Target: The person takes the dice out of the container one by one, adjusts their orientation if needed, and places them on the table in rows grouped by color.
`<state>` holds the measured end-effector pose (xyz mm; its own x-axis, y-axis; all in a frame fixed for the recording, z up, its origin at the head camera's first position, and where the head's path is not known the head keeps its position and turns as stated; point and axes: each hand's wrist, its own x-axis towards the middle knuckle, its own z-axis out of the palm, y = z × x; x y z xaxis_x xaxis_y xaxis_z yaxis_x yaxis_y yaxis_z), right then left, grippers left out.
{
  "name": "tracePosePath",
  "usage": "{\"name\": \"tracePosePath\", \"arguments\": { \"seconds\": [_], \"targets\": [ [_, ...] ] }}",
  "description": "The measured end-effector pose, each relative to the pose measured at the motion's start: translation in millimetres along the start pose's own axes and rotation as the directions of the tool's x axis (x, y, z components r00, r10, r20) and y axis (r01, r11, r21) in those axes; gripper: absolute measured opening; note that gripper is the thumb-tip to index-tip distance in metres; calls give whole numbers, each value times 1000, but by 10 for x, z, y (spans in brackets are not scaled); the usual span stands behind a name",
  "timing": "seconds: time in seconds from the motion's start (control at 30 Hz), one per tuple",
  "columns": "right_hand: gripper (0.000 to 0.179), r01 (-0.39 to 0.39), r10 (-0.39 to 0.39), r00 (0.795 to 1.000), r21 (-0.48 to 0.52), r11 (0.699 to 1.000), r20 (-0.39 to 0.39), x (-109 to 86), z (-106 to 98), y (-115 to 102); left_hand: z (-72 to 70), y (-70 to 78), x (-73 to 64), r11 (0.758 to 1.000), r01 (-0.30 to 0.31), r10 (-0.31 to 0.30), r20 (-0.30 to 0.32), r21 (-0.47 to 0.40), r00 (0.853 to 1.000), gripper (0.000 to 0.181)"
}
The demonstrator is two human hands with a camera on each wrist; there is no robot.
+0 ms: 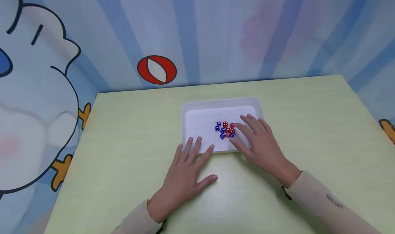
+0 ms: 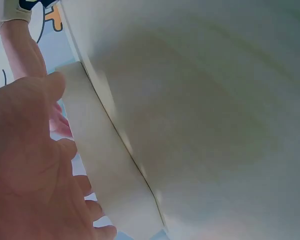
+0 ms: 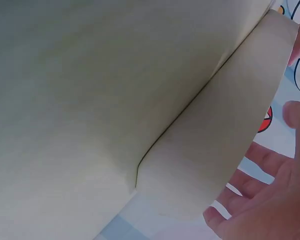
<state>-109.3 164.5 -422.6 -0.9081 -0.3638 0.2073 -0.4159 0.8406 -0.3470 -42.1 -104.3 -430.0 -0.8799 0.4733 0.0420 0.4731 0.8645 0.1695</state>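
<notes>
A shallow white tray [image 1: 200,119] lies on the table and holds several small dice. Red dice [image 1: 225,124] and blue dice [image 1: 222,136] sit in one loose cluster right of the tray's middle. My right hand [image 1: 262,144] is over the tray's right side, fingers spread and slightly bent, with the fingertips beside the red dice. Whether they touch the dice I cannot tell. At the tray's front left edge is my left hand [image 1: 185,179], its fingers spread and fairly straight, holding nothing. Both wrist views show the tray's outer wall [image 2: 110,165] but not the dice.
A pale yellow-green table [image 1: 132,131] extends around the tray. Behind it stands a blue striped wall [image 1: 216,38] with a printed red and white ball [image 1: 142,69]. A large cartoon figure [image 1: 34,124] covers the left wall.
</notes>
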Motion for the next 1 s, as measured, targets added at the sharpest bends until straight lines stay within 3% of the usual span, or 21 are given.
{"name": "tracePosePath", "arguments": {
  "seconds": [0.23, 0.47, 0.67, 1.0],
  "targets": [
    [31, -6, 6, 1000, -65, 998, -3, 168, 26, 12, -4, -74, -77, 1000, -6, 6, 4, -21, 1000, 83],
    [29, 18, -13, 999, -107, 994, 48, 282, 25, 58, -15, -98, -156, 1000, -22, 22, -1, -6, 1000, 83],
    [30, 31, -20, 996, -134, 991, 86, 322, 33, 73, -23, -106, -209, 1000, -1, 1, 9, 10, 1000, 81],
    [27, 19, -9, 996, -123, 992, 83, 325, 57, 60, -34, -113, -234, 1000, 0, 0, -4, -3, 1000, 78]
  ]
}}
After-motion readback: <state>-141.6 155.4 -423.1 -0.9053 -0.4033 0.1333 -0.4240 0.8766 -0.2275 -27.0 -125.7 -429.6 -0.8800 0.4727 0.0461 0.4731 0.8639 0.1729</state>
